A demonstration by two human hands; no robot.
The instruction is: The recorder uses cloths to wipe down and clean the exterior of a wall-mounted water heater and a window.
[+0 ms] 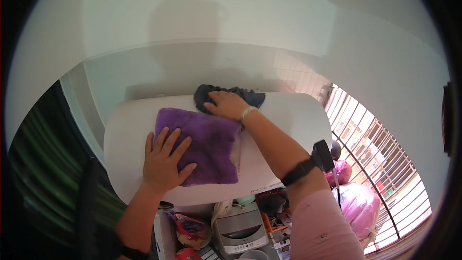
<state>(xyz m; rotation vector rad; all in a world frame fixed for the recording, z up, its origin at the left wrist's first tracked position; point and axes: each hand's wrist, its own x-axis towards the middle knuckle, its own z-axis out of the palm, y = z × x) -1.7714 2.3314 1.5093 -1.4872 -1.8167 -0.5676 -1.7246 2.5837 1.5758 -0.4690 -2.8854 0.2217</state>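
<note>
A white rounded wall-mounted tank (281, 115), which looks like a storage water heater, spans the middle of the view. On its top surface lies a purple plush cloth (202, 144), spread flat with dark damp-looking patches. My left hand (164, 162) rests palm down with fingers apart, fingertips on the cloth's left part. Farther back, my right hand (227, 104) holds a crumpled dark grey cloth (252, 97) against the tank's rear edge. Its fingertips are partly sunk in the folds. A bracelet circles the right wrist.
A tiled wall (231, 56) rises right behind the tank. Below stand a grey-white washing machine (240, 227), a red-and-blue bag (191, 225) and an orange crate (270, 224). Window bars (379, 173) and pink bags (359, 206) are on the right; a green curtain (43, 173) hangs left.
</note>
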